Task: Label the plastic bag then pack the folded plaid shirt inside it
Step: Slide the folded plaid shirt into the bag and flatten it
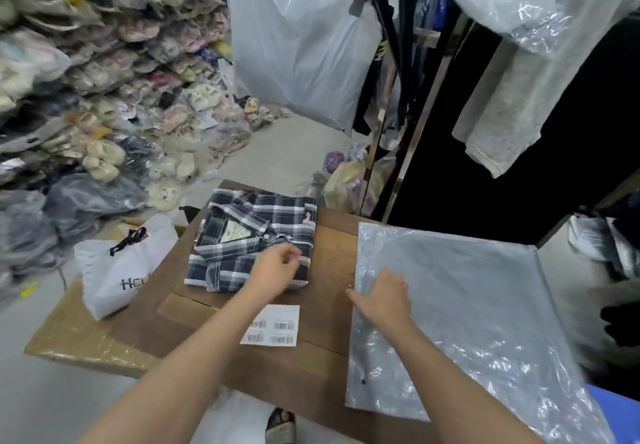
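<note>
- Left hand (277, 267) hangs over the near edge of the folded plaid shirt (252, 239). Its fingers are curled in, pinched close together. It may be holding a small sticker, but the blur makes it too hard to tell.
- Right hand (384, 298) lies flat and open on the left edge of the plastic bag (467, 312). It holds nothing. It seems to press the bag down so it stays put and smooth for a sticker.
- The plastic bag lies flat on the right side of the wooden table (329, 260), with part of it hanging past the table's edge. No sticker on it can be seen, so the labelling step looks not yet done.
- The shirt sits on the far left part of the table, collar up, just beside the bag but not touching it. It is not in the bag yet.
- A sheet of barcode stickers (273, 326) lies on the table between the two arms, close to both hands and easy to reach.
- A white shopping bag (114, 277) rests on a cardboard box (76, 336) to the left of the table.
- The room is a crowded store room. Heaps of bagged slippers (104, 97) fill the left side, a big grey bag (301, 49) hangs at the back, and wrapped clothes (519, 63) hang on the right.
</note>
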